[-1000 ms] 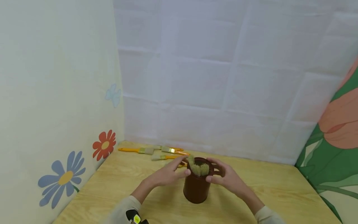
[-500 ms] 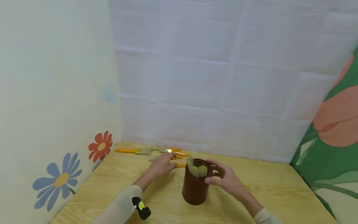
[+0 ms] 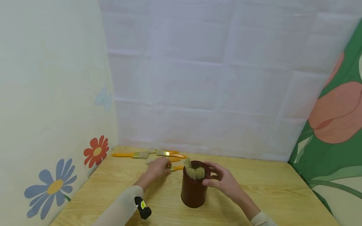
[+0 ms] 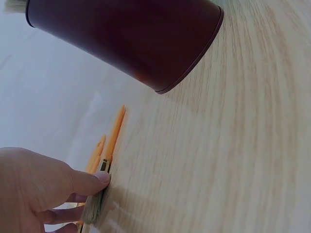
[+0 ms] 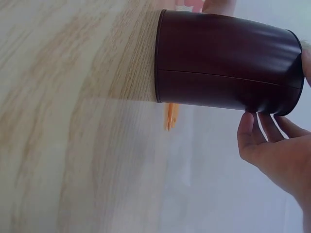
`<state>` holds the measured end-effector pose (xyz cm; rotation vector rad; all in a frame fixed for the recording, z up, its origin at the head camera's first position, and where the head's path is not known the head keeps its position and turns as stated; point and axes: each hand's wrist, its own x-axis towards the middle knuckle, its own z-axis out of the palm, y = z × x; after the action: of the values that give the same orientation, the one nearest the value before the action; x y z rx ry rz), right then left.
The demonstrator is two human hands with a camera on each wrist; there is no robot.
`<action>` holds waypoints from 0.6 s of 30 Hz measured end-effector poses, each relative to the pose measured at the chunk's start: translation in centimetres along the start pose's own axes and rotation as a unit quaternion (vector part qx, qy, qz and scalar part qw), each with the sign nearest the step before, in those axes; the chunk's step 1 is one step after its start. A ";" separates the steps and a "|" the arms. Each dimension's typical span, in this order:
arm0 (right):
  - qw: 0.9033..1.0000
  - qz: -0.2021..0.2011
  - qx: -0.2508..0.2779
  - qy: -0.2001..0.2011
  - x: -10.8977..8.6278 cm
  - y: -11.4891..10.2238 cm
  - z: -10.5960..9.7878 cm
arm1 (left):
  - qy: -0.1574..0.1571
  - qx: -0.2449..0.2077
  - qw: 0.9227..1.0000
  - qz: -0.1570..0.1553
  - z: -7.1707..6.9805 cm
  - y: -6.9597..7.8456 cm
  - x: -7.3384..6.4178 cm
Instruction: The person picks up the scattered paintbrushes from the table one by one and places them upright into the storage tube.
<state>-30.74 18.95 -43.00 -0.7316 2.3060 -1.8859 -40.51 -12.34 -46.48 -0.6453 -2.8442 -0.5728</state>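
A dark red-brown cylindrical pot [image 3: 193,191] stands upright on the table, with tan bristly tufts [image 3: 195,173] showing at its mouth. My right hand [image 3: 223,183] holds the pot's upper right side, thumb at the near rim and fingers behind; the right wrist view shows the fingertips [image 5: 250,121] against its wall. Left of the pot, my left hand [image 3: 159,169] pinches a flat paintbrush [image 4: 114,136] with an orange handle. In the left wrist view its thumb lies on the metal band near the bristles [image 4: 93,208]; the other fingers are partly hidden behind.
Several more orange-handled paintbrushes lie toward the back left of the wooden table [image 3: 254,194], one paintbrush [image 3: 130,155] farthest left. A white cloth backdrop [image 3: 169,125] hangs behind. Panels painted with flowers stand at the left and right sides.
My left hand has left the pot's rim, moved left and down to the brushes, and now pinches one. My right hand has stayed on the pot. The view has shifted slightly.
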 end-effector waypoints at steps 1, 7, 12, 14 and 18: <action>1.000 -0.002 0.001 0.001 0.0 0.0 0.0 | -0.001 -0.002 1.000 0.003 -0.1 0.0 0.0; 1.000 -0.012 -0.003 0.001 0.1 0.2 -0.1 | -0.015 -0.009 1.000 0.004 -0.1 -0.3 0.0; 1.000 -0.013 0.000 0.001 0.1 0.3 0.1 | -0.005 -0.015 1.000 -0.007 -0.4 -1.0 -0.4; 1.000 -0.011 0.002 0.001 0.1 0.3 0.1 | 0.009 -0.025 1.000 -0.007 -0.6 -1.3 -0.6; 1.000 -0.005 0.003 0.002 0.1 0.3 0.0 | 0.039 -0.050 0.998 -0.007 -0.8 -1.9 -1.1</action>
<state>-30.95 18.90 -43.28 -0.7417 2.3019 -1.9003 -40.32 -14.63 -46.58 -0.6050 -2.7643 -0.7311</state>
